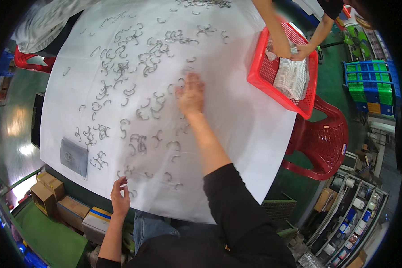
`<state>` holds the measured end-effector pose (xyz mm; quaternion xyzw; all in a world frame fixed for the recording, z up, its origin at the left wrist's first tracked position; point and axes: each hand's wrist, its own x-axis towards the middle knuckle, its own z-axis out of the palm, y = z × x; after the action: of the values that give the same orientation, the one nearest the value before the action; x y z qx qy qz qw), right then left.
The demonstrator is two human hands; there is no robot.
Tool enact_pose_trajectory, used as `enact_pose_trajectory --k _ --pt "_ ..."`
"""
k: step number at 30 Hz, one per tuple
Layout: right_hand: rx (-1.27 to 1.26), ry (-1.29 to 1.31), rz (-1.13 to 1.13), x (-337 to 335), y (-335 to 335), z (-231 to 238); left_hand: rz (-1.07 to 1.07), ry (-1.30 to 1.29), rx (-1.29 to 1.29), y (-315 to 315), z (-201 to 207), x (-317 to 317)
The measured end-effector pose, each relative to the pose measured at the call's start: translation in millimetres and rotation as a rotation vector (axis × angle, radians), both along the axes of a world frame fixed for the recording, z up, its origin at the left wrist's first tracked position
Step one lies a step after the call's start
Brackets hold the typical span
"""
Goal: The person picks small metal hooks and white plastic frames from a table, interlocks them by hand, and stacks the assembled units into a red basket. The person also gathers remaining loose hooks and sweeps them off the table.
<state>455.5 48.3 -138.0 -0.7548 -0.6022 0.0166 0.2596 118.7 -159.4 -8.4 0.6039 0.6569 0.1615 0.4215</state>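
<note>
Many small, dark, C-shaped curved pieces (141, 144) lie scattered, singly and in tangled clusters, over a white-covered table (241, 143). My right hand (191, 94) reaches to the middle of the table, palm down and slightly blurred. Its fingers stretch forward with the thumb apart, close to a few of the pieces; anything under the palm is hidden. Near the front edge, my left hand (120, 196) hovers with bent fingers and the thumb apart. Loose pieces lie just beside its fingertips, and I see nothing held in it.
A red plastic basket (260, 71) at the far right holds rows of whitish clear strips (292, 80), with another person's hands (303, 51) in it. A grey flat pouch (73, 157) lies at left. Red chairs (319, 138) and cardboard boxes (71, 210) stand around the table.
</note>
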Motion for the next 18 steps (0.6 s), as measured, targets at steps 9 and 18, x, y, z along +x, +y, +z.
enact_pose_trajectory --k 9,18 --pt "-0.009 0.165 0.081 -125.6 -89.1 28.9 -0.195 -0.085 0.130 89.3 9.1 -95.7" --pt "-0.310 0.038 -1.189 -44.4 -325.2 24.2 -0.196 -0.049 0.086 117.3 -0.1 -171.1"
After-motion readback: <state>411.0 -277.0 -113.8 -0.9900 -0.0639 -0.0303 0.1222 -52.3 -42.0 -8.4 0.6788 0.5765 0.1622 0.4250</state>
